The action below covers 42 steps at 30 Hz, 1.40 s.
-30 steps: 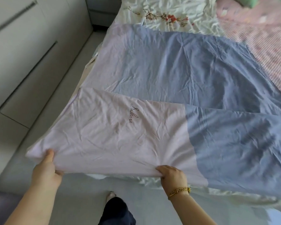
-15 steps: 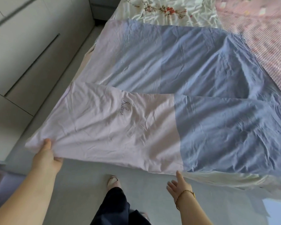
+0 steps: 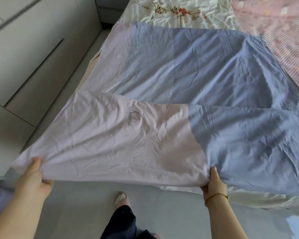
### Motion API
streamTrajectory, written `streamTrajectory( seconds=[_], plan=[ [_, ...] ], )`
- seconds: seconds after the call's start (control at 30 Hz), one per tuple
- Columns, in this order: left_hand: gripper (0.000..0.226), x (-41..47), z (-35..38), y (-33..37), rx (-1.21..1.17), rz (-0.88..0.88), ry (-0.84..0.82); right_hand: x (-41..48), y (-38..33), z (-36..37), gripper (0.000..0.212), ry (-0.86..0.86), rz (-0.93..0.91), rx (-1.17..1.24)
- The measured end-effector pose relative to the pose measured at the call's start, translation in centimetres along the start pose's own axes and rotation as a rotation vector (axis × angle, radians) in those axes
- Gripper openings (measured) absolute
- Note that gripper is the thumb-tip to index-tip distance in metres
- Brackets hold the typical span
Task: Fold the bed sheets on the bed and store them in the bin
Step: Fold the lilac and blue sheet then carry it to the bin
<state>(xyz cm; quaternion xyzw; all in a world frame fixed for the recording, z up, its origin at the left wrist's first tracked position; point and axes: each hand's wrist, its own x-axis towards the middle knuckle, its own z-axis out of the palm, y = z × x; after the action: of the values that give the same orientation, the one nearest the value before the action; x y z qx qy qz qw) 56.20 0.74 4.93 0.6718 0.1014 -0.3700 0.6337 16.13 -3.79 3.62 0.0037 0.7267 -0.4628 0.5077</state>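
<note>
Both hands (image 3: 35, 176) (image 3: 214, 182) pinch the sheet's (image 3: 110, 149) near edge above floor (image 3: 86, 204).

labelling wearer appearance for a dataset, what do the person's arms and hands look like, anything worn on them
No sleeves or gloves show on either arm. The right hand has a thin gold-coloured chain bracelet at the wrist. The left hand wears nothing visible: no ring, watch or band.

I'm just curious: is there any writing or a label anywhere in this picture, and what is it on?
"Sakura": dark cursive script, running sideways, on the pink part of the pink-and-blue sheet.
Small pale patches on the pink striped cover: too blurred to tell whether they are text.
Nothing else is readable.
</note>
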Motion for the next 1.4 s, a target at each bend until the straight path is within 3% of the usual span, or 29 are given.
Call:
streamTrajectory(
  seconds=[0.07, 0.2, 0.5, 0.6, 0.67, 0.9, 1.0, 1.07, 1.13, 1.2, 1.27, 1.4],
  plan=[
    [0.025, -0.3, -0.3, 0.2, -0.025, 0.005, -0.014, -0.9, -0.6, -1.0, 0.024, 0.037, -0.099, -0.089],
    [0.011, -3.6, -0.7, 1.0, -0.024, 0.014, -0.042, -3.1, -2.8, -3.2, 0.025, 0.038, -0.227, -0.142],
    [0.019, -11.9, -4.1, 2.5, -0.055, 0.065, -0.059, -7.6, -2.4, -9.2, 0.029, 0.027, -0.252, -0.215],
    [0.021, -12.9, -4.1, 3.0, -0.028, 0.043, -0.121, -7.9, -2.9, -9.6, 0.044, 0.013, -0.292, -0.228],
    [0.024, -13.6, -3.3, 3.6, 0.002, 0.043, -0.168, -8.7, -4.3, -9.4, 0.043, -0.006, -0.323, -0.233],
    [0.024, -12.6, 1.4, 6.7, -0.061, 0.077, -0.230, -10.0, -10.0, -6.6, 0.050, -0.065, -0.405, -0.260],
    [0.033, -11.2, 3.9, 7.6, -0.079, 0.088, -0.191, -10.1, -12.3, -4.6, 0.049, -0.048, -0.447, -0.273],
    [0.024, -8.6, 6.8, 8.0, -0.100, 0.119, -0.034, -9.8, -14.0, -2.9, 0.047, -0.032, -0.483, -0.283],
    [0.029, -7.5, 9.4, 9.8, -0.180, 0.137, 0.129, -9.1, -15.9, -0.8, 0.046, -0.018, -0.522, -0.279],
    [0.017, -5.4, 12.2, 10.6, -0.209, 0.083, -0.041, -8.3, -17.8, 1.6, 0.044, 0.004, -0.563, -0.279],
    [0.026, -3.9, 14.6, 11.7, -0.141, 0.068, -0.151, -7.1, -19.8, 4.6, 0.044, 0.019, -0.595, -0.299],
    [0.016, -1.6, 19.5, 13.4, -0.100, 0.084, -0.209, -5.0, -22.7, 8.9, 0.045, 0.032, -0.621, -0.335]
  ],
)
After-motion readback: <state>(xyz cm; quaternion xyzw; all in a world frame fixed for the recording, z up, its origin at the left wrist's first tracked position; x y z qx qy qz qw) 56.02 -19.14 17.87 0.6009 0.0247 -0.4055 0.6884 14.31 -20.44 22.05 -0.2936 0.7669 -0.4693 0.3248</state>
